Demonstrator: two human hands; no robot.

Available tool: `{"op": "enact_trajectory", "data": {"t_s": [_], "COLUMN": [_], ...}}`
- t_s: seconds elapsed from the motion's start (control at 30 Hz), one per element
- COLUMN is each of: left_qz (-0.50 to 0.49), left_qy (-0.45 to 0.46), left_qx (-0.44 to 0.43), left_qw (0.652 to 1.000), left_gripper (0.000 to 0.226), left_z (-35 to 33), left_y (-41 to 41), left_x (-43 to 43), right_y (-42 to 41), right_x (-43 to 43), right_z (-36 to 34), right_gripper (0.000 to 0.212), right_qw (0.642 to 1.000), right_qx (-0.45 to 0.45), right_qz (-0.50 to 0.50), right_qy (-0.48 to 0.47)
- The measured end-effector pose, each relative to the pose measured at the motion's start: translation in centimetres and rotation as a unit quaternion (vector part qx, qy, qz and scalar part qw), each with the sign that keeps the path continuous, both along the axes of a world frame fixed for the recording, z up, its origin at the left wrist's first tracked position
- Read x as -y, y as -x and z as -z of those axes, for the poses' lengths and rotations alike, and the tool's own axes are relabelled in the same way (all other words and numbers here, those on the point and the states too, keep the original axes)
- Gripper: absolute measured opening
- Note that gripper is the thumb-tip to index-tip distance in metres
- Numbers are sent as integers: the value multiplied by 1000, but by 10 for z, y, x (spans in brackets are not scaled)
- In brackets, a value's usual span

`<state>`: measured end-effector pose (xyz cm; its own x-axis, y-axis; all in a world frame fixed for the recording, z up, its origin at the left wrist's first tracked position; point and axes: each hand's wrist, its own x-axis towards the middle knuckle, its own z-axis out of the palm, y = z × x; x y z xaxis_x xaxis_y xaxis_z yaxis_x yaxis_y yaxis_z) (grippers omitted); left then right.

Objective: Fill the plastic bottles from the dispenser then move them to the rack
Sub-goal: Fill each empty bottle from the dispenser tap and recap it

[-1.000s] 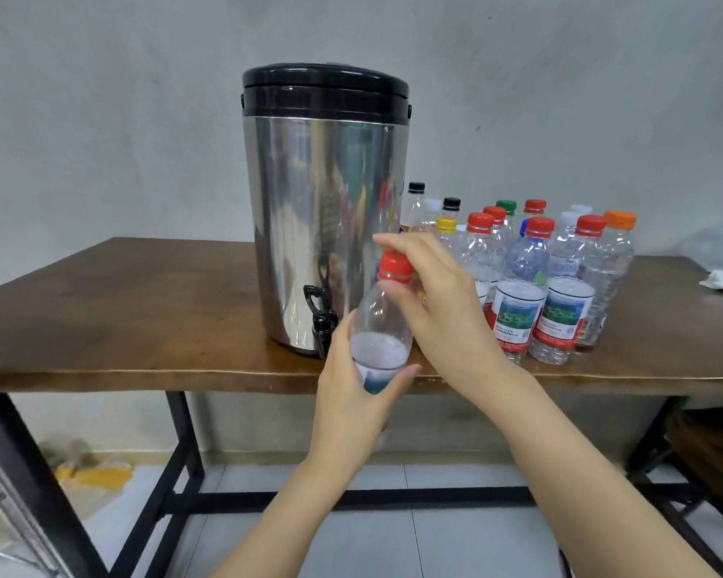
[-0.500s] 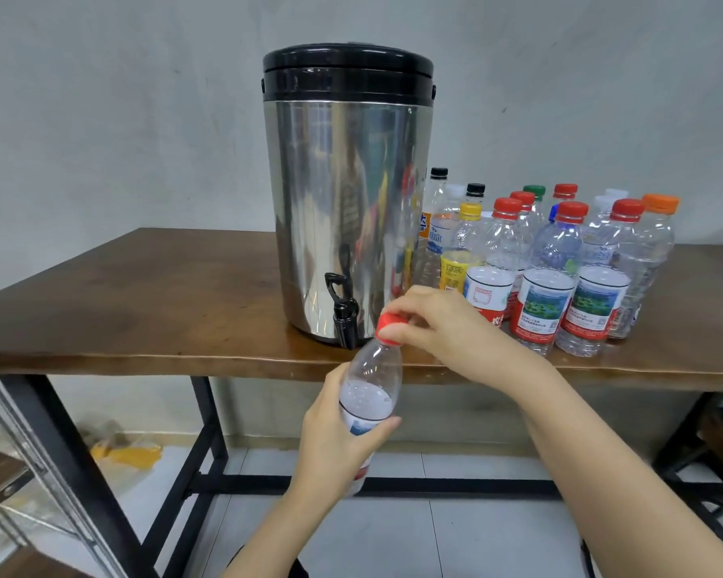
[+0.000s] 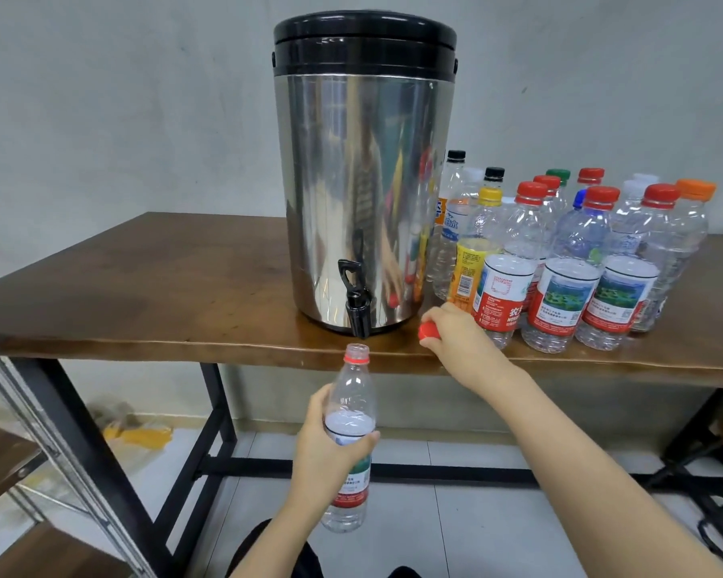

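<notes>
A steel dispenser [image 3: 364,181] with a black lid stands on the wooden table [image 3: 143,294]; its black tap [image 3: 356,302] points down over the front edge. My left hand [image 3: 326,452] grips an uncapped clear plastic bottle [image 3: 351,406] upright, its open mouth just below the tap. My right hand [image 3: 460,340] rests at the table edge right of the tap, pinching the bottle's red cap [image 3: 428,330]. Several capped empty bottles [image 3: 568,260] stand clustered to the right of the dispenser.
A metal rack [image 3: 38,444] with wooden shelves shows at the lower left. Black table legs and a crossbar [image 3: 393,469] run below the tabletop. Tiled floor lies underneath, with yellow debris [image 3: 138,433] by the wall.
The red cap has come off the bottle; my right hand carried it right to the table edge. My left hand lowered the bottle below the tap.
</notes>
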<state>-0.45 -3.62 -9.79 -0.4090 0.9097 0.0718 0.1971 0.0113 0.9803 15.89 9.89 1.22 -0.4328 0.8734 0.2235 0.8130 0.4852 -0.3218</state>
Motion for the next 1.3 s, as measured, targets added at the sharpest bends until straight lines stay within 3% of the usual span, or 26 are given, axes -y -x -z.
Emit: {"op": "enact_trajectory", "data": {"t_s": [0.43,0.57,0.7,0.83,0.93,1.07,1.2,1.3], "left_qz": [-43,-58,-68,-79,-61,-59,-72,-77], "left_qy": [-38,-47,-64,-87,-83,-82,-83,-82], "left_qx": [-106,-131,-151,-212,-232,-231,-248,-247], "left_qw": [993,989,984,970,967,968,962,962], "left_gripper": [79,80,84,91,95,94,95,96], "left_z": [-5,-2,-2,-4,-4,-4,1,3], "left_y": [-5,-6,-8,-10,-10,-7,-3,-1], "left_x": [-26,-30,-31,-33,-39,-43,-45,-47], "right_y": [11,21,42,53,58,62,63,58], "right_x": [-13,2,25,25,21,16,15,20], "right_z": [14,-14,-54,-67,-65,-54,-41,-26], "right_gripper": [46,33,35,43,30,17,16,18], "right_qw": [999,981,947,962,959,938,903,883], "right_qx": [33,-132,-249,-182,-176,-201,-247,-232], "right_qz": [25,-47,-136,-159,-179,-211,-250,-277], "right_qy": [-29,-135,-149,-130,-135,-188,-248,-299]}}
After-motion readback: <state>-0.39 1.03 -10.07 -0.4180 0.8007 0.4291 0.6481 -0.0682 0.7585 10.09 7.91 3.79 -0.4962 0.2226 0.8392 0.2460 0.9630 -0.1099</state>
